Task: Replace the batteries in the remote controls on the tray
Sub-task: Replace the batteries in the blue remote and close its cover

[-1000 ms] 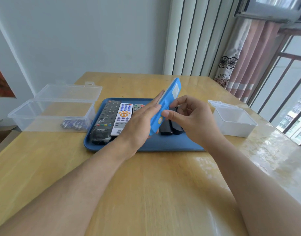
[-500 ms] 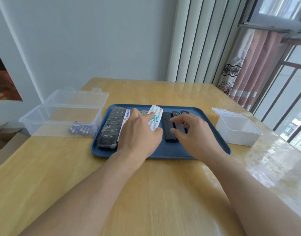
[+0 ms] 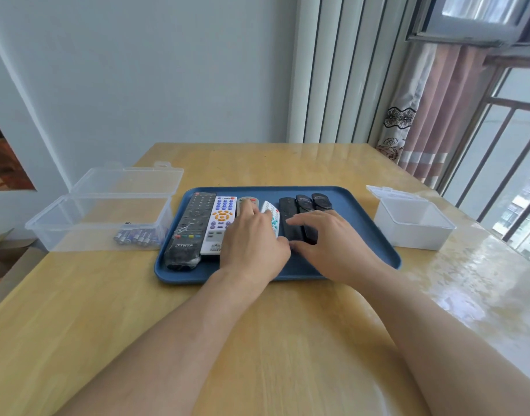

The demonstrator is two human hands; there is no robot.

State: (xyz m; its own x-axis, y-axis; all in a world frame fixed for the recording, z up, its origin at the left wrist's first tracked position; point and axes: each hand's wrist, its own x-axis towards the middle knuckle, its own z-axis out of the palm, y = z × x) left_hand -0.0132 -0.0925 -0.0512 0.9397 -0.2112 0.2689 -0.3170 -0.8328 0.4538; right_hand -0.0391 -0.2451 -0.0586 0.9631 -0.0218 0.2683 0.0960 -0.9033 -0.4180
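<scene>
A blue tray (image 3: 374, 235) holds several remotes side by side: a long black one (image 3: 191, 226), a white one with purple and orange buttons (image 3: 221, 223), a grey one (image 3: 246, 202), a white one with teal buttons (image 3: 273, 219) and three black ones (image 3: 287, 211). My left hand (image 3: 251, 244) lies over the lower end of the white-and-teal remote, thumb curled at its right edge, fingers reaching onto the grey remote. My right hand (image 3: 332, 241) hovers with spread, relaxed fingers over the black remotes, its fingertips touching them.
An open clear plastic box (image 3: 77, 217) at the left holds several batteries (image 3: 137, 237) in its near right corner. A smaller open white box (image 3: 413, 226) stands to the right of the tray. Curtains and a window railing are at the right.
The remote that both hands held upright, blue back showing, has been turned face up and laid flat in the tray. My right hand has let go and moved over the black remotes.
</scene>
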